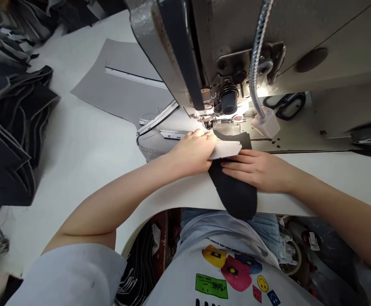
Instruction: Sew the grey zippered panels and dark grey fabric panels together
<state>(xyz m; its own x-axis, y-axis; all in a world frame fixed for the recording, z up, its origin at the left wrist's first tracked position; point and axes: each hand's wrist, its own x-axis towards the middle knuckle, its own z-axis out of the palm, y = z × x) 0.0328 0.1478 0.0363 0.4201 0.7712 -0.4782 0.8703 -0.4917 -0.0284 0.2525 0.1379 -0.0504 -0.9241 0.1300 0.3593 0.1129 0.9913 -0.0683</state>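
Observation:
My left hand (198, 151), fingers curled, grips the light grey fabric panel (121, 97) just in front of the presser foot (208, 124) of a sewing machine (175, 46). White strips with dark edges run along the panel, which spreads out to the left behind the needle. Under its right end lies a dark fabric piece (236, 195), whose rounded end hangs over the table's front edge. My right hand (255, 170) rests flat on this dark piece, fingers stretched out and pressed lightly down, the tips by the grey panel's edge. The needle tip is hard to make out.
Folded dark fabric pieces (9, 140) are stacked at the left of the white table (86, 144). Black-handled scissors (289, 104) lie on the machine bed at right, behind a flexible metal lamp neck (257, 55). More grey pieces (3, 49) lie at the back left.

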